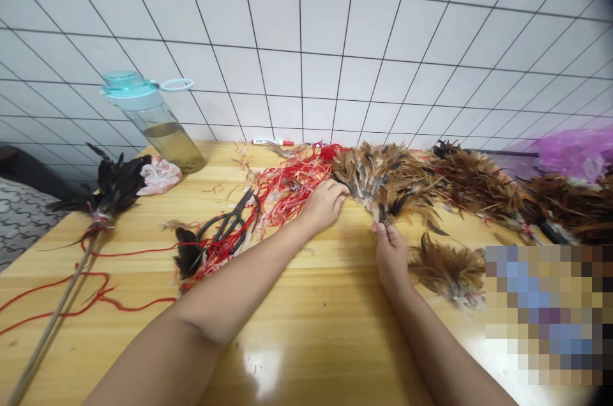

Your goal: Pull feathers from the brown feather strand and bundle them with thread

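Observation:
My left hand (pixel 324 203) rests with curled fingers on the near end of a brown feather bundle (pixel 387 179) on the wooden table (pixel 306 304). My right hand (pixel 390 253) pinches the lower tip of the same bundle between thumb and fingers. A tangle of red and white string (pixel 282 192) lies just left of my left hand. A smaller brown feather tuft (pixel 447 269) sits right of my right hand.
Black scissors (pixel 227 224) lie in the string. A stick with black feathers and red thread (pixel 103 202) lies at the left. A teal-capped water bottle (pixel 153 119), a pink cloth (pixel 160 175), more feather bundles (pixel 483 186) and a purple bag (pixel 575 154) stand along the tiled wall.

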The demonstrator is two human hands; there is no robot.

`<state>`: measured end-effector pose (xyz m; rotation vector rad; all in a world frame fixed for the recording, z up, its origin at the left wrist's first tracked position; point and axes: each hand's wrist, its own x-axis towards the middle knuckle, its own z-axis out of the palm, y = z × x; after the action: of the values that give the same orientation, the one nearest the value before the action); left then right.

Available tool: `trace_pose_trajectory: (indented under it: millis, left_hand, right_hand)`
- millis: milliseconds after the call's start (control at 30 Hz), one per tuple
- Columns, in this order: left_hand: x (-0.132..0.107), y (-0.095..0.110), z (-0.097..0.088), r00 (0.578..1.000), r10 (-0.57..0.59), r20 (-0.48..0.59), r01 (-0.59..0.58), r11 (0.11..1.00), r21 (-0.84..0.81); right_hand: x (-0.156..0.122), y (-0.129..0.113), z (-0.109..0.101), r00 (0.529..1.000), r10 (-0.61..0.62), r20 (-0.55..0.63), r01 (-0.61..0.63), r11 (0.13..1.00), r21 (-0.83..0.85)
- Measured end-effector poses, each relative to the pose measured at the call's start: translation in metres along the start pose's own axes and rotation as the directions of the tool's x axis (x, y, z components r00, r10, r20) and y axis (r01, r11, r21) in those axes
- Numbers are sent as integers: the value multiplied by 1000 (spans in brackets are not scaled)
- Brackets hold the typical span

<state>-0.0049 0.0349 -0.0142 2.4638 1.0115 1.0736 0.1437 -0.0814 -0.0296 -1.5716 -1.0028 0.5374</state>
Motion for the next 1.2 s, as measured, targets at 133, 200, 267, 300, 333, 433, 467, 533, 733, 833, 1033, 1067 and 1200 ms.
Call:
trace_pose_trajectory:
  millis: [133, 200, 267, 300, 333, 433, 467, 533, 733, 833, 1033, 1067, 1200]
  left_hand:
    - [8, 7, 5, 997, 14, 73, -20, 996, 86]
    - [14, 6, 8, 993, 23, 119, -45, 982, 183]
    - [20, 2, 10, 989, 47, 140, -85, 956, 282]
    - [24, 0, 12, 988, 66, 143, -109, 941, 321]
    - [27, -2, 13, 986, 87, 145, -134, 926, 353]
    - [33, -8, 18, 976, 146, 160, -199, 893, 404]
    - [35, -9, 19, 975, 157, 160, -210, 888, 410]
    - [35, -11, 18, 976, 170, 138, -212, 893, 398]
    - [21, -11, -8, 973, 226, 41, -229, 944, 236]
    - [7, -13, -22, 961, 238, 138, -254, 960, 117]
    - [-16, -6, -40, 990, -15, 137, 14, 1000, 11]
    - [-17, -1, -41, 991, -103, 91, 99, 994, 46]
    - [-14, 20, -45, 934, -333, 126, 292, 920, 261]
  right_hand:
    - [1, 4, 1, 1000, -20, -4, 20, 1000, -8]
    - [1, 6, 1, 1000, -31, 1, 31, 999, -10]
    - [1, 6, 0, 999, -44, 3, 44, 999, -13]
    - [1, 7, 0, 999, -51, 7, 51, 999, -16]
    - [1, 7, 0, 998, -59, 13, 59, 998, -18]
    - [2, 7, 0, 996, -82, 25, 83, 996, -20]
    - [2, 8, 0, 996, -87, 24, 87, 996, -20]
    - [3, 9, 0, 996, -90, 17, 90, 996, -25]
    - [3, 9, 1, 996, -90, 5, 90, 994, -64]
    - [4, 8, 1, 996, -89, 5, 89, 991, -96]
    - [4, 6, 1, 995, -92, 26, 95, 989, -113]
    - [4, 6, 1, 995, -94, 29, 97, 989, -113]
    - [4, 6, 1, 995, -94, 37, 98, 988, -118]
